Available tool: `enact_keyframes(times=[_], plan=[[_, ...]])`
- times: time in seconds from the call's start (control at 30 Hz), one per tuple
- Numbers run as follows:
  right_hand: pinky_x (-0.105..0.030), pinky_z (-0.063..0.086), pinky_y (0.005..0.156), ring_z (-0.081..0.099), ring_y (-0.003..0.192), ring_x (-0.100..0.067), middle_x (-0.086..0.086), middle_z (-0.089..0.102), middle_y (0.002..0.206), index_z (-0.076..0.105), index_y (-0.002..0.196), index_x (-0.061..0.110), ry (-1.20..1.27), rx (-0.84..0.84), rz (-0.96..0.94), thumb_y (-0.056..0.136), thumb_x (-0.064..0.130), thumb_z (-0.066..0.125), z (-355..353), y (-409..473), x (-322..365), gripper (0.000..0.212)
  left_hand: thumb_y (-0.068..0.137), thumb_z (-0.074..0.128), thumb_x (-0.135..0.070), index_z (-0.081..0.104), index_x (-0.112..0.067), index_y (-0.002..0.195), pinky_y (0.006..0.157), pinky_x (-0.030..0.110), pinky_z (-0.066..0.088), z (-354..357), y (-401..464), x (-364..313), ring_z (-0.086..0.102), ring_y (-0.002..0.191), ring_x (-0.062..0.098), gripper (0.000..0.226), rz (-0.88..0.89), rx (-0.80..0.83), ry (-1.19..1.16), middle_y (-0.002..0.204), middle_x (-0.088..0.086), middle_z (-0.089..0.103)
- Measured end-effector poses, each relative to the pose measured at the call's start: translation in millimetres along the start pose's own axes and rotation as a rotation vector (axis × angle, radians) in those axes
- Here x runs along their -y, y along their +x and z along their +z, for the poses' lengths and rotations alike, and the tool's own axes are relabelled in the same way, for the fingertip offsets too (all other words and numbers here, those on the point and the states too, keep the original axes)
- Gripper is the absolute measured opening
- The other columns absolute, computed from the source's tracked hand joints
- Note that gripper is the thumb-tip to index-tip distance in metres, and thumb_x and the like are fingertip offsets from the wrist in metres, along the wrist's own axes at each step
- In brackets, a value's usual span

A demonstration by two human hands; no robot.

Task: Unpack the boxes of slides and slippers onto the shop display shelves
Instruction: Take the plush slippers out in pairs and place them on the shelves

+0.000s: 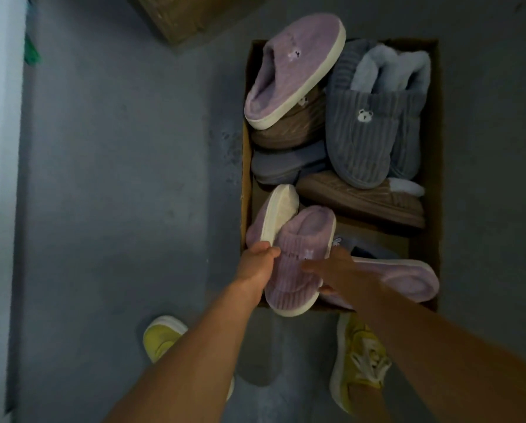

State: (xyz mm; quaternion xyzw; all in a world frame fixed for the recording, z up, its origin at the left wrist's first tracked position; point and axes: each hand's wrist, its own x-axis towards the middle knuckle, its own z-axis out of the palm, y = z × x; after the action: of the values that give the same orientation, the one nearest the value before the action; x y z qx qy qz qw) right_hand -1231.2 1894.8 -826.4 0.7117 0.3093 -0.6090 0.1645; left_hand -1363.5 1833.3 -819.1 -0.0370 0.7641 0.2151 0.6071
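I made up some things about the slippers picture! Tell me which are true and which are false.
1. The left hand grips a purple slipper. True.
2. The cardboard box sits on a table. False: it sits on the grey floor.
3. The grey slipper has a little bear face on it. True.
4. The person wears red shoes. False: the sneakers are yellow.
5. The box holds only purple slippers. False: grey and brown slippers lie there too.
6. The right hand reaches toward the same purple slipper. True.
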Motion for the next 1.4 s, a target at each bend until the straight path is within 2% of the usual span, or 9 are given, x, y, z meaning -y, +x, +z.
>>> enact_keyframes(times=[0.17,0.37,0.5,0.63,0.7,0.9,1.1,1.23,1.4], plan=[[-0.039,0.051,0.088,0.059,0.108,-0.030,-0.008,0.058,0.119,0.041,0.126,0.010,0.052,-0.064,-0.033,0.062,0.038,0.087,11,4,-6,0.084,0.100,0.051,-0.029,0.063,-0.022,0.097,0.070,0.029,0.053,-1,-3,1,0.063,0.090,0.017,0.014,-0.078,0.087,-0.140,0.100,0.003,0.068],[-0.029,0.048,0.063,0.059,0.075,-0.023,-0.006,0.060,0.080,0.062,0.097,0.004,0.253,-0.023,-0.065,0.074,0.022,0.075,-9,-13,-12,0.032,0.098,0.055,-0.028,0.065,-0.014,0.102,0.056,0.024,0.042,4,-15,6,0.057,0.067,0.012,0.018,-0.032,-0.027,-0.358,0.082,0.001,0.063],[-0.049,0.052,0.086,0.062,0.095,-0.037,-0.017,0.066,0.103,0.063,0.107,0.013,0.402,0.039,-0.021,0.063,0.038,0.073,-43,-35,-14,0.051,0.099,0.053,-0.021,0.065,-0.019,0.107,0.067,0.028,0.048,-12,-19,-1,0.061,0.079,0.014,0.014,0.068,-0.175,-0.430,0.092,0.002,0.067],[-0.033,0.045,0.067,0.059,0.084,-0.029,-0.015,0.065,0.092,0.064,0.100,0.010,0.438,0.092,-0.174,0.079,0.020,0.065,-67,-46,-16,0.023,0.101,0.051,-0.018,0.058,-0.018,0.123,0.086,0.036,0.051,-26,-7,-9,0.059,0.100,0.017,0.023,0.040,-0.152,-0.289,0.121,0.006,0.064],[-0.035,0.046,0.070,0.059,0.089,-0.026,-0.012,0.066,0.098,0.067,0.102,0.016,0.462,0.101,-0.253,0.065,0.022,0.069,-70,-44,-17,0.037,0.101,0.051,-0.021,0.052,-0.017,0.134,0.096,0.039,0.049,-27,-1,-13,0.055,0.110,0.017,0.033,0.022,-0.105,-0.221,0.132,0.006,0.058],[-0.051,0.047,0.097,0.060,0.112,-0.033,-0.011,0.066,0.121,0.062,0.121,0.024,0.613,0.231,-0.256,0.062,0.021,0.070,-70,-24,-16,0.059,0.096,0.059,-0.036,0.058,-0.026,0.118,0.095,0.036,0.047,-5,-15,-25,0.058,0.113,0.015,0.025,0.095,0.166,-0.229,0.128,0.002,0.061],[-0.046,0.043,0.103,0.060,0.117,-0.027,-0.008,0.065,0.126,0.056,0.130,0.021,0.516,0.472,-0.277,0.075,0.038,0.067,-82,-32,-1,0.058,0.065,0.087,-0.035,0.062,-0.021,0.125,0.096,0.044,0.053,17,-26,-28,0.067,0.111,0.024,0.067,0.083,0.367,-0.221,0.115,0.004,0.073],[-0.043,0.049,0.093,0.061,0.114,-0.023,-0.006,0.064,0.126,0.053,0.133,0.022,0.520,0.315,-0.287,0.080,0.063,0.056,-105,-31,10,0.067,0.060,0.081,-0.025,0.066,-0.019,0.112,0.087,0.038,0.056,15,-29,-39,0.070,0.101,0.022,0.054,0.146,0.307,-0.300,0.106,0.007,0.075],[-0.032,0.044,0.092,0.048,0.123,-0.021,-0.003,0.048,0.139,0.044,0.140,0.026,0.321,-0.310,-0.583,0.091,0.036,0.061,-112,-26,14,0.053,0.058,0.085,-0.024,0.068,-0.022,0.106,0.086,0.033,0.056,5,-31,-53,0.071,0.100,0.018,0.052,0.248,0.305,-0.025,0.107,0.002,0.075]])
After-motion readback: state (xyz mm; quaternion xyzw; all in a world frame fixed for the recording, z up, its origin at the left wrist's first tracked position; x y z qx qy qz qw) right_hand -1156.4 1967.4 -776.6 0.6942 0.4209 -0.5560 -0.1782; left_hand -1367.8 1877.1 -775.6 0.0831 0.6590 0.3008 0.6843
